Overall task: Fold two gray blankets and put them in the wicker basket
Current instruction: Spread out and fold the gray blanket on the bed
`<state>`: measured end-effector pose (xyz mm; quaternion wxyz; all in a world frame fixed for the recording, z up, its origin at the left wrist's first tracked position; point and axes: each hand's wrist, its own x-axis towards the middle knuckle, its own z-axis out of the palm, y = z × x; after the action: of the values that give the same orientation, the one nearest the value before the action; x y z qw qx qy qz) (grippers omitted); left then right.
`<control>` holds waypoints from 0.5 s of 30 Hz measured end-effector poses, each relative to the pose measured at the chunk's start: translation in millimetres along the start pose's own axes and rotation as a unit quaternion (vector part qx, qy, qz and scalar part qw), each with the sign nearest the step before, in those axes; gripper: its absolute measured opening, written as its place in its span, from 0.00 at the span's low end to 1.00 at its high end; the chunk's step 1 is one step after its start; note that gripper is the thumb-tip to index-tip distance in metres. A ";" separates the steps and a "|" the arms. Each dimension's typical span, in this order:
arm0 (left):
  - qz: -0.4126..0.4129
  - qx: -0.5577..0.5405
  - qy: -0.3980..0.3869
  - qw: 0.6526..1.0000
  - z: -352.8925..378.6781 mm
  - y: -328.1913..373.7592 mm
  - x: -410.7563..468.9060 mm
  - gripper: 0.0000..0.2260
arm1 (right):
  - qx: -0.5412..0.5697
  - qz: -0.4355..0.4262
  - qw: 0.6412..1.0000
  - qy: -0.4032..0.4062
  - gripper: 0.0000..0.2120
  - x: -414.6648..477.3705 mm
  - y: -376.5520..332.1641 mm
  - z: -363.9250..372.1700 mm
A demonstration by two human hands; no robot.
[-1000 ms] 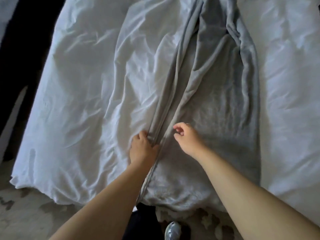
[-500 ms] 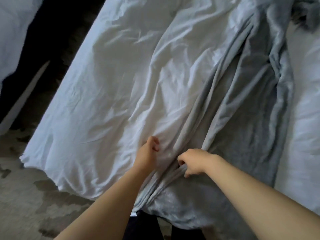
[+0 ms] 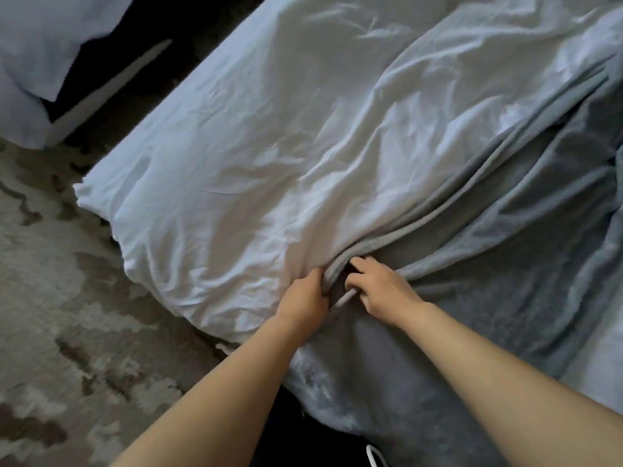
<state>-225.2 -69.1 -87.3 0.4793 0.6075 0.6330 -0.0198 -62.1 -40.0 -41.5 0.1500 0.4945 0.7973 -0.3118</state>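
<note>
A patterned rug [image 3: 60, 298] is showing at left as I am leaning over a bed's rumpled white sheet [image 3: 269, 156]. My left grip [image 3: 305, 294] is curling tight round the bunched edge of the gray blanket [image 3: 488, 281]. Just beside it, my right grip [image 3: 381, 291] is holding a fold of the same edge. The blanket is lying lengthwise along the bed's right side.

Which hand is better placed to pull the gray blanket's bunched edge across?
Likely the right hand: it grips a fold and lies over the gray blanket; the left hand grips the edge at the white sheet border.
</note>
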 end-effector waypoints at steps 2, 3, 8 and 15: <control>-0.023 -0.057 0.038 0.997 1.7 -8.6 -5.8 0.12 | 0.023 -0.025 0.998 0.046 0.07 1.2 -2.0 -3.9; -0.033 -0.094 0.069 0.993 2.1 -13.9 -10.3 0.08 | 0.031 -0.035 0.997 0.057 0.07 3.9 -3.1 -6.1; -0.001 -0.174 0.211 0.962 -5.4 -32.6 -34.1 0.08 | 0.036 -0.036 0.997 0.061 0.10 25.7 -4.8 -14.4; -0.031 -0.066 0.063 0.995 9.0 -33.8 -46.4 0.14 | 0.053 0.015 0.996 0.070 0.10 49.8 -21.2 -13.8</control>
<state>-255.8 -118.2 -81.7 0.4765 0.5547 0.6806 0.0451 -103.0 -3.2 -50.8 0.0718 0.5340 0.7810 -0.3158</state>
